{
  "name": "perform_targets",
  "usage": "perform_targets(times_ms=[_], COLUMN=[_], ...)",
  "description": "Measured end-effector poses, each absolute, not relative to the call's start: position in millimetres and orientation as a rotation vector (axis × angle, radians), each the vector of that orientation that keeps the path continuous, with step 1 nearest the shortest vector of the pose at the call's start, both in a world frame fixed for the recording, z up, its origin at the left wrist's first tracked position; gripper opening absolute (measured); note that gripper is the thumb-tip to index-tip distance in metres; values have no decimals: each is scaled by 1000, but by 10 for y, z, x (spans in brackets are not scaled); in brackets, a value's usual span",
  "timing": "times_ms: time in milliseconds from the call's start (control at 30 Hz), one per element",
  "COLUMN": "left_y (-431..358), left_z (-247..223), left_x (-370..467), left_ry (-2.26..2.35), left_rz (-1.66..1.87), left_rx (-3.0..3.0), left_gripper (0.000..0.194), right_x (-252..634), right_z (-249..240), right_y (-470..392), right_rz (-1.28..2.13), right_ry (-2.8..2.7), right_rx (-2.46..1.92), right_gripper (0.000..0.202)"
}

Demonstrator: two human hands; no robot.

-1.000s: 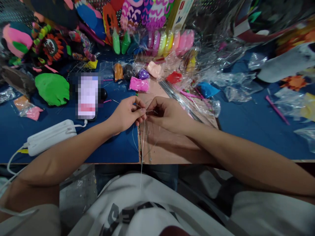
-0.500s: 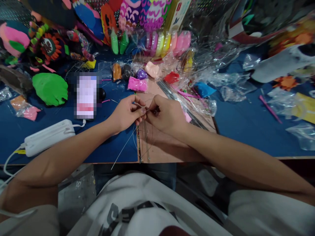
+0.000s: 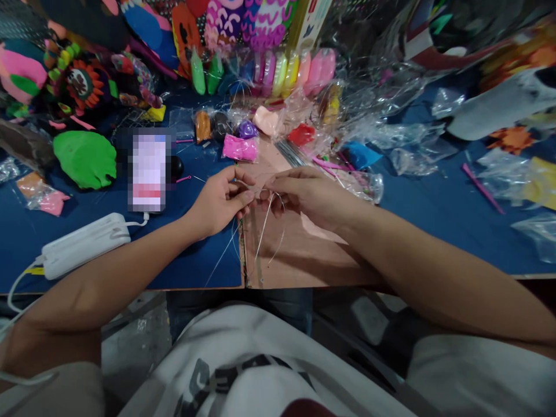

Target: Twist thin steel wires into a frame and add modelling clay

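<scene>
Wires point(image 3: 263, 229), brown board point(image 3: 286, 275) beneath, pink packet point(image 3: 240, 148) beyond, phone point(image 3: 148, 162) leftward

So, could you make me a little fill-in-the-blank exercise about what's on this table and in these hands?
1. The left hand pinches thin wires; the other hand beside them is the ____ one.
2. The big flat lump beside the phone is coloured ____.
3. The white box is joined to the phone by a ____.
4. The purple lump lies to the ____ of the red lump.

Missing words: right; green; cable; left.
</scene>
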State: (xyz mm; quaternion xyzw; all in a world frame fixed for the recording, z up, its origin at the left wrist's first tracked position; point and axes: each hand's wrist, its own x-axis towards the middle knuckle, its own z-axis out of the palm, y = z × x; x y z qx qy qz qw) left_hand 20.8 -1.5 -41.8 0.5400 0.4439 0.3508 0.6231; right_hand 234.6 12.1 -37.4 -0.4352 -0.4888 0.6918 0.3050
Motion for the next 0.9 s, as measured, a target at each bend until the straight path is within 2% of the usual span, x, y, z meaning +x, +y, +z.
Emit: perform_targets(times_ms=[300,667,900], left_y=[-51,-70,-94], left_z=[-407,-505,-506], left_x=[217,186,108], left_ry=[1009,993,1082], left_rz=[806,849,897], left_rx=[1234,1326,1770], left_gripper=[21,16,12], right_x=[2313,2250,2249], right_z=[-386,-509,-518], right_y=[129,132,118], right_rz=[2039,2121,2083], right_ry=[-1065,-953,-941], right_rx=[-1045,-960,-987], right_gripper=[19,26,29])
